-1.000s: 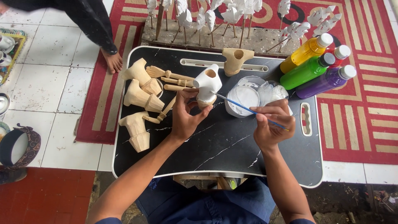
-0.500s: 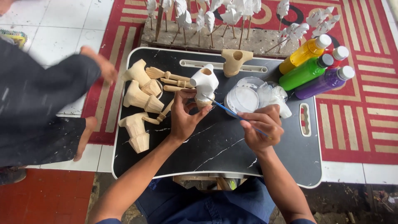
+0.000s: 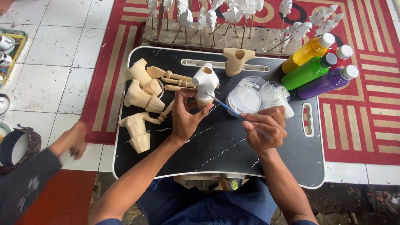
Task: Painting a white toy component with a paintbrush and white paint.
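Head cam: my left hand (image 3: pixel 185 118) pinches the white figure (image 3: pixel 205 82) by its bare wooden base over the tray (image 3: pixel 216 146). Looks light, stiff, wet paint up top. Right hand (image 3: pixel 266 131) fingers closed around the brush (image 3: pixel 227 107), tip touching the figure.

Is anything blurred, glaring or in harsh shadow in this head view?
Head view: light is soft and even, shadows faint. The left hand, the white-painted wooden piece and the right hand holding the brush are sharp; another person's hand at lower left is motion-blurred. The black tray shows no strong glare.
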